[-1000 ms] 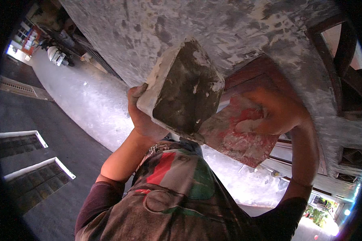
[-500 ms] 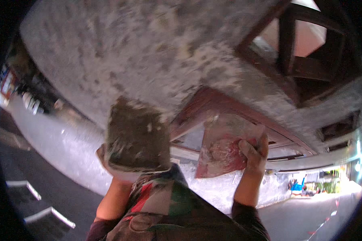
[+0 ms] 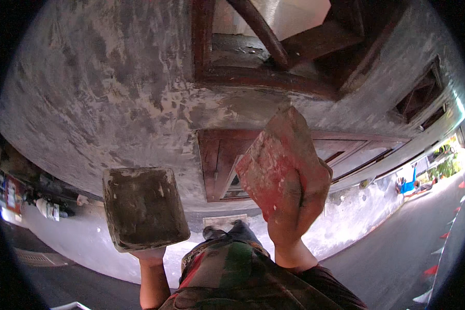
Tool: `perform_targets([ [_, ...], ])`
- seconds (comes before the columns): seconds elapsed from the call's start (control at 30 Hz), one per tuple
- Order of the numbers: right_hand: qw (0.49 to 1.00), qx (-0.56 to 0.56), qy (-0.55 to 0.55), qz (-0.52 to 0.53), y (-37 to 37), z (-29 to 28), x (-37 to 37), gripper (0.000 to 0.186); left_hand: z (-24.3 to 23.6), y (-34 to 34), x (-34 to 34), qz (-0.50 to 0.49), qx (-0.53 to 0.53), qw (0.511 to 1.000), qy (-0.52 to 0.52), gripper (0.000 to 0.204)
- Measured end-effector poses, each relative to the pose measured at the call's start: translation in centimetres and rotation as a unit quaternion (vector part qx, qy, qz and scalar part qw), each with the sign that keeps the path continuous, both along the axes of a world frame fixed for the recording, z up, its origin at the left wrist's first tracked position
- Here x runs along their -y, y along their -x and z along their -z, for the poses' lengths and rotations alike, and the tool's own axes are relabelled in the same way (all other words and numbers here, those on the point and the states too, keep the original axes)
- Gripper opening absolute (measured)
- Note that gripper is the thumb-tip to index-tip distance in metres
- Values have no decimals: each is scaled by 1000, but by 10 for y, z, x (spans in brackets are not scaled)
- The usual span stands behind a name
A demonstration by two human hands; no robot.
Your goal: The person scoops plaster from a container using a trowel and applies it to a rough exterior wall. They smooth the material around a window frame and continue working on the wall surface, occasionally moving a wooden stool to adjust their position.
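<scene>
My left hand holds a shallow rectangular tray from beneath, its fingers mostly hidden under it. Wet grey-brown plaster coats the inside of the tray. My right hand grips a flat red scraper smeared with plaster, thumb and fingers closed on it. The scraper is tilted, and a clump of plaster sits at its upper tip, just below the upper window frame. Whether that tip touches the patchy grey wall I cannot tell.
A lower reddish-brown window frame lies behind the scraper. Further right along the wall is another dark window opening. A strung line of red and white flags runs beside the paved road. A person in blue is far off right.
My right hand has raised the scraper and turned it tip-up toward the wall. The tray has shifted left and down in view, and the view itself has swung toward the upper window.
</scene>
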State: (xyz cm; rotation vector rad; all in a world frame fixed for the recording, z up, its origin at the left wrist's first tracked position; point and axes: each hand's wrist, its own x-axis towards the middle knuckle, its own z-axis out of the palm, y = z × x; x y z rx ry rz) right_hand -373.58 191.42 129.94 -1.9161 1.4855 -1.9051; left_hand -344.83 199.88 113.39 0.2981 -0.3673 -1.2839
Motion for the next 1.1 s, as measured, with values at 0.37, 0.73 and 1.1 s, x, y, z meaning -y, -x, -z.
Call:
perform_targets([
  [0.37,991,-131,-34,-9,-60,-29,11,58,-39,8,12,-41,36,998,-17,78],
  [0.73,991,-111,-51,-56,-126,-40,44,71,-39,0,-3,-243,384,890,-43,74],
  [1.1,980,-170,-21,-105,-61,-43,-16,42,-30,-18,-16,-173,203,961,-66,75],
])
